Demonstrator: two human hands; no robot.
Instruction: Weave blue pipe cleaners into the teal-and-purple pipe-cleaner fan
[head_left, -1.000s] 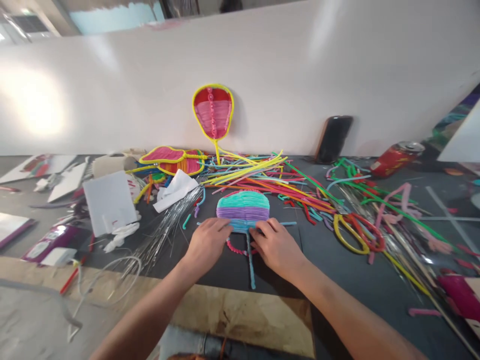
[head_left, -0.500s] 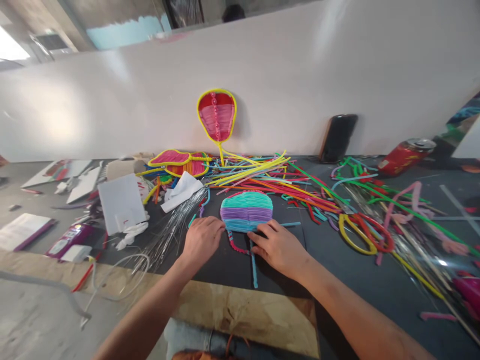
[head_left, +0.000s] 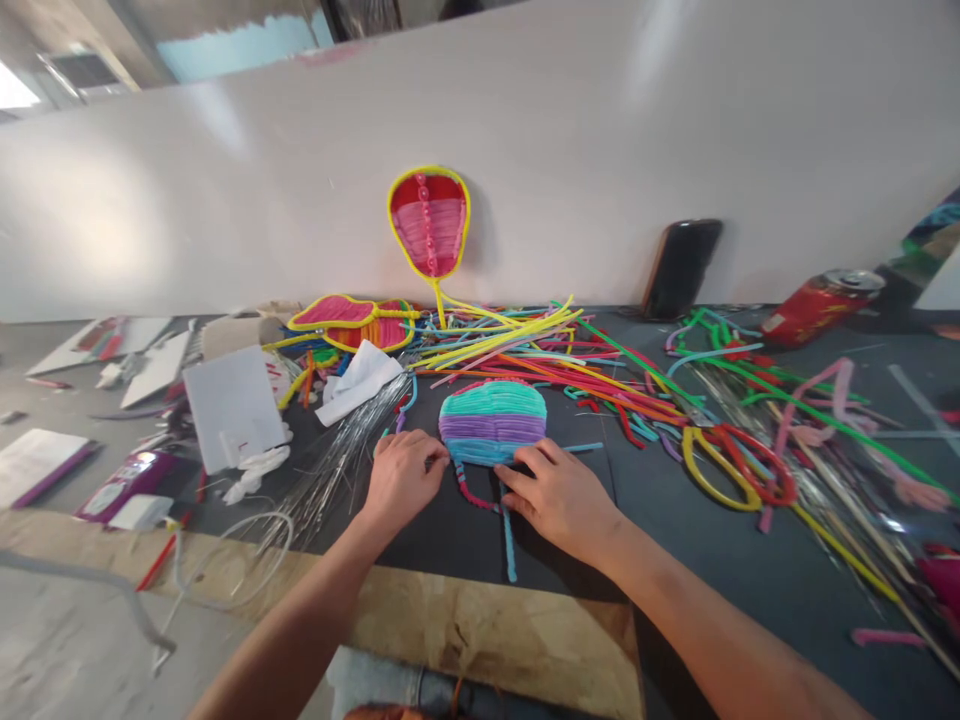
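A rounded panel of pipe cleaners [head_left: 493,425], banded teal, purple and blue, lies flat on the dark tabletop. At its lower left edge my left hand [head_left: 405,472] is closed, thumb and forefinger pinched; what sits between them is too small to make out. My right hand [head_left: 561,492] grips the panel's lower right edge, fingers on top. Below the panel curves a red twisted pipe cleaner [head_left: 476,497]. One loose blue pipe cleaner end [head_left: 510,550] points toward me from under my right fingers, and another blue end [head_left: 585,447] sticks out to the right.
Behind the panel lies a heap of coloured pipe cleaners [head_left: 510,335]. A pink and red pipe-cleaner shape [head_left: 430,225] with yellow rim leans on the white board [head_left: 562,150]. Scissors [head_left: 739,470], a phone [head_left: 681,270] and a red can [head_left: 817,308] are at right; a white card [head_left: 234,410] at left.
The camera view has shifted slightly. My left fingers have curled a little at the panel's left edge. My right hand and the panel stay in place.
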